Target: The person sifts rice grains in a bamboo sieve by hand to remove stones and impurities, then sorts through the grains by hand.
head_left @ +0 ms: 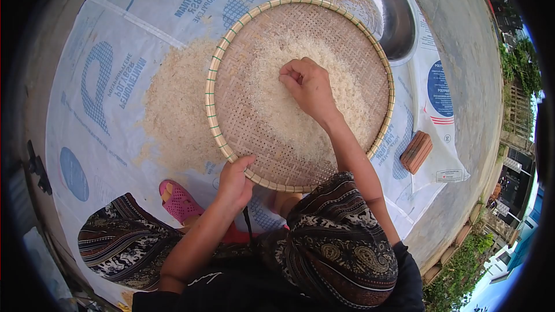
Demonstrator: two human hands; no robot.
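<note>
A round woven bamboo winnowing tray (231, 104) rests over my lap, its rim bound with green ties. Pale husked rice (341, 95) is spread over its middle and right side. My left hand (236, 184) is closed on the near left part of the rim, thumb over the top. Above the rice, my right hand (309, 84) has thumb and fingertips pinched together; whatever lies between them is too small to make out.
Pale husks or grains (179, 110) lie on the printed white sheet (75, 110) left of the tray. Behind the tray, partly covered by it, is a metal basin (399, 29) with yellowish grain. A brick (416, 152) sits at right; a pink sandal (180, 201) shows below.
</note>
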